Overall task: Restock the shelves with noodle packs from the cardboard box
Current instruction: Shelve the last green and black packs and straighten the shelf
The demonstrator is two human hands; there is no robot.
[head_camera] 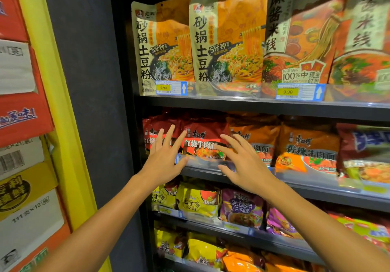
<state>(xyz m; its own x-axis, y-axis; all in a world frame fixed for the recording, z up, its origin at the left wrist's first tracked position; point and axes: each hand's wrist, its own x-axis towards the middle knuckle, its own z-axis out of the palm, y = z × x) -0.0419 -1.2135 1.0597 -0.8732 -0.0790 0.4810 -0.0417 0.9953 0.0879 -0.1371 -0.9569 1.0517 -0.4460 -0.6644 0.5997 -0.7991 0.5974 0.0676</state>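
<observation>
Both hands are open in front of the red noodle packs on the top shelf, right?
Not the top shelf. The head view shows the left hand and right hand open before the red noodle packs on the second shelf, below the orange bags.

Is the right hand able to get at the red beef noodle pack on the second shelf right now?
Probably yes. The right hand is open, fingers spread just in front of the red beef noodle pack, with nothing between them; only the shelf's clear front lip sits below it.
</observation>
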